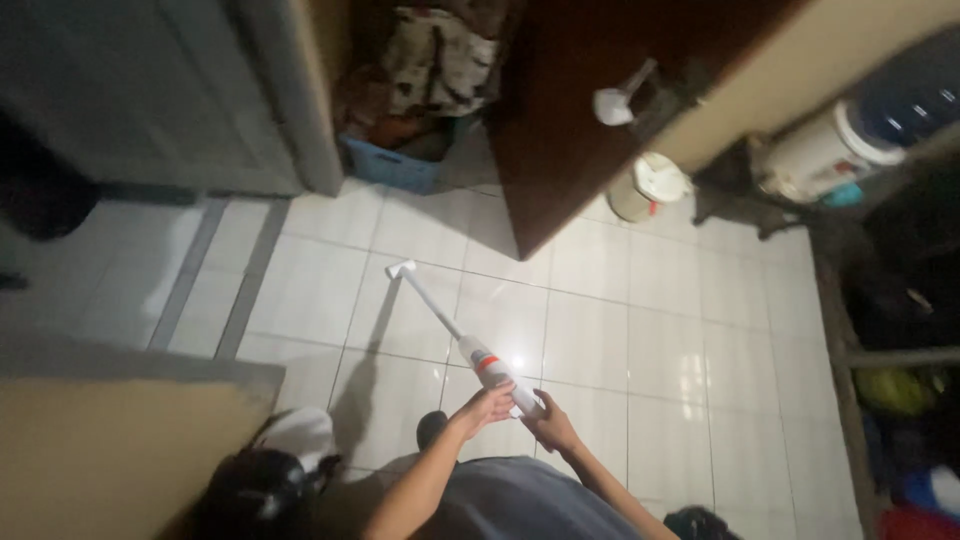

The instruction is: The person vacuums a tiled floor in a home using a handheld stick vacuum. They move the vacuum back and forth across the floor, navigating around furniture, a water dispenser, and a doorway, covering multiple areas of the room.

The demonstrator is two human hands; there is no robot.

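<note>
I hold a white stick vacuum cleaner (455, 335) with an orange band near its body. Its narrow head (399, 269) rests on the white tiled floor (620, 330) ahead of me. My left hand (485, 407) is wrapped around the vacuum's body from the left. My right hand (548, 424) grips the handle end just to the right. Both forearms reach up from the bottom of the view.
An open brown wooden door (580, 120) with a white handle stands ahead right. A blue basket (392, 166) of clothes sits in the doorway. A white lidded bucket (650, 186) and a water dispenser (830, 150) stand at right. A dark bag (250, 490) lies near my feet.
</note>
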